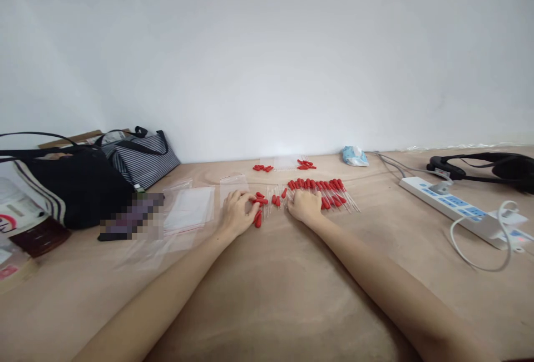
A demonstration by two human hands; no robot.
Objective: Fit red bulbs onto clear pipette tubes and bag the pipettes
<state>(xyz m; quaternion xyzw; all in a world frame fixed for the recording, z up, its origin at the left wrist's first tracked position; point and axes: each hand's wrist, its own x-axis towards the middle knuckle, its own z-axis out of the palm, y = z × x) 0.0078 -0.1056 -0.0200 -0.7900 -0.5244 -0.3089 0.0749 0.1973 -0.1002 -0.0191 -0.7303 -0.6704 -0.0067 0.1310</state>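
Note:
My left hand rests at the left end of a row of droppers, its fingers curled and a red-bulbed dropper between thumb and fingertips. Another red bulb lies just below them. Between my hands are loose droppers with thin clear tubes and a red bulb. My right hand is closed, knuckles up, over the left part of a larger dropper pile; its fingertips are hidden, so what they hold cannot be seen. In that pile the red bulbs form rows, with clear tubes pointing toward the lower right.
Behind lie more red-bulbed droppers on clear plastic. Flat clear zip bags are at left, beside a blurred dark object, bags and a bottle. A blue-white packet, power strip and black headset stand right.

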